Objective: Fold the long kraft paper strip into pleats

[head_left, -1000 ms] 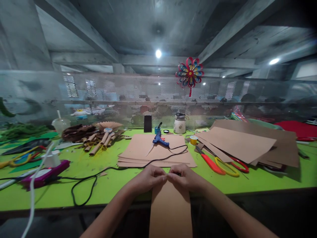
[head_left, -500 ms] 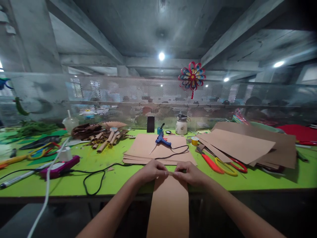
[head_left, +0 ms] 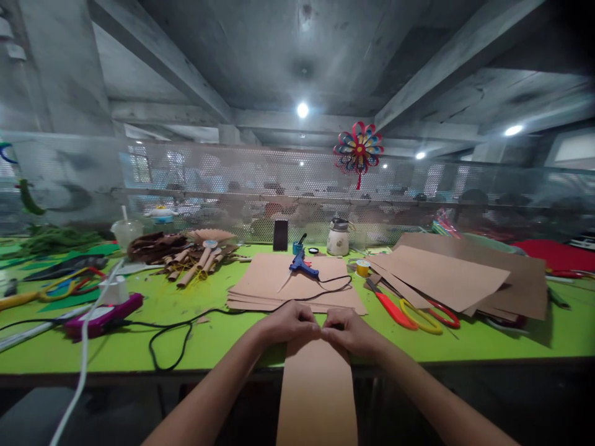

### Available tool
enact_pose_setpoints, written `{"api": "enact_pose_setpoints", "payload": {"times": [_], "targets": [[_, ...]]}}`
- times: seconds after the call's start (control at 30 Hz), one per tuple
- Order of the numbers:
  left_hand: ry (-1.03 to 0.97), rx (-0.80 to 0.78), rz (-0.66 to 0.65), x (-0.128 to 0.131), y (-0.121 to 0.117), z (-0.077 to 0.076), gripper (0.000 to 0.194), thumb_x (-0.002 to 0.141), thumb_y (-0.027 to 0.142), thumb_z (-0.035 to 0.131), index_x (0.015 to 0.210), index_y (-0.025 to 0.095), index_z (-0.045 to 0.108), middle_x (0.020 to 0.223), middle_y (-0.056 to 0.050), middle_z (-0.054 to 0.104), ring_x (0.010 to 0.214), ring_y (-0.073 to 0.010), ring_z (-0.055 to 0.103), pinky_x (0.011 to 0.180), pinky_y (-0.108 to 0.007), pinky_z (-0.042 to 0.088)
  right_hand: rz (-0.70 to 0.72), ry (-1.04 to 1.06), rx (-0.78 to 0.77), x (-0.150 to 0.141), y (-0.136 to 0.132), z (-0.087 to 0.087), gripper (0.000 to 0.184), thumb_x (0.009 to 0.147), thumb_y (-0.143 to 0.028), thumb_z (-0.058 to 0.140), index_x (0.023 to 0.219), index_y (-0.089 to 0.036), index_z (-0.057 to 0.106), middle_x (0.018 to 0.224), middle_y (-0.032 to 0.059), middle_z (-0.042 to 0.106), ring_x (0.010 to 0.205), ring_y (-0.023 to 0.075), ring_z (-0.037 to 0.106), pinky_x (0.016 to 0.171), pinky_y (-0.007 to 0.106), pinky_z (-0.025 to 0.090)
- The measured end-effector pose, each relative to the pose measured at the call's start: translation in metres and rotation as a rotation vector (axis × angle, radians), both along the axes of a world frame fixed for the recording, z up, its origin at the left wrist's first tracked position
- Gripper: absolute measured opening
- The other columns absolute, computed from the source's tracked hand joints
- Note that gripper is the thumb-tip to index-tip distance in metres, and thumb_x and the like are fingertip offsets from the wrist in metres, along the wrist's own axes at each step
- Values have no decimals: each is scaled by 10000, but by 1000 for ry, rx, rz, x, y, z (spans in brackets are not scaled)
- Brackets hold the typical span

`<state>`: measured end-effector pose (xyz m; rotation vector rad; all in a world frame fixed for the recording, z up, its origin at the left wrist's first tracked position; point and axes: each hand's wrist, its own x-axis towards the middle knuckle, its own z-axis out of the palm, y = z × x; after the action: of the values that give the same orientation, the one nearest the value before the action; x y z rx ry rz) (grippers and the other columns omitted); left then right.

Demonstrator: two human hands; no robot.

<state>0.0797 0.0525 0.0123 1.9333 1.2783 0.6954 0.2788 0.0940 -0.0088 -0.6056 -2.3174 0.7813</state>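
Note:
A long strip of brown kraft paper [head_left: 318,390] hangs from the table's front edge toward me. My left hand [head_left: 292,322] pinches its top edge from the left, fingers closed. From the right, my right hand [head_left: 348,329] grips the same edge, with the two thumbs almost touching. The fingers hide most of that top edge. Just beyond my hands lies a stack of brown paper sheets [head_left: 260,279]. On the stack rests a blue glue gun [head_left: 303,266], its black cord trailing off to the left.
Scissors [head_left: 421,316] and a large pile of brown paper [head_left: 450,272] lie to the right. On the left are a purple power strip [head_left: 105,316], a white cable [head_left: 83,359] and rolled paper tubes [head_left: 199,263]. A bottle [head_left: 338,240] and phone [head_left: 280,235] stand behind.
My hands have drawn closer together along the paper's top edge, narrowing the gap between the thumbs. The view has shifted slightly; the objects on the table stay put.

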Motion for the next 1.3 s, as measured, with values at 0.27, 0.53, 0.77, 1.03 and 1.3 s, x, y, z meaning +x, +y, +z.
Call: {"api": "enact_pose_setpoints", "payload": {"times": [0.27,0.53,0.77,1.03,1.3], "targets": [[59,101,-51,-1,3,-6,192,701,257,618,792,121,719,688,-2,609,662,-112,512,624,-194,407,2,-34,6,1,1,-3,149,779,-234,615,665,-141,646,643,0,568,653,120,527,596,210,381],[112,72,-16,1,0,-4,166,685,228,603,761,123,707,654,9,589,644,-112,513,587,-189,395,0,-27,-14,3,0,-3,94,763,-192,613,736,-151,693,701,15,614,700,133,553,651,228,408],[126,54,38,0,-2,1,187,665,268,642,748,110,702,653,5,588,626,-117,512,559,-196,381,-55,-7,72,3,-2,-1,66,736,-183,640,702,-156,690,690,20,593,701,142,548,640,237,404],[146,94,65,-3,1,-3,203,675,291,652,742,109,712,658,-8,598,630,-123,509,561,-202,382,-101,-33,60,3,1,-4,106,742,-227,640,686,-149,685,674,21,590,668,136,541,607,231,399],[104,54,44,-5,2,-4,182,656,264,646,732,107,697,643,-3,596,608,-115,505,552,-205,380,-92,-31,-16,5,3,-4,145,734,-260,650,662,-138,678,636,8,574,621,118,523,569,215,387]]}}
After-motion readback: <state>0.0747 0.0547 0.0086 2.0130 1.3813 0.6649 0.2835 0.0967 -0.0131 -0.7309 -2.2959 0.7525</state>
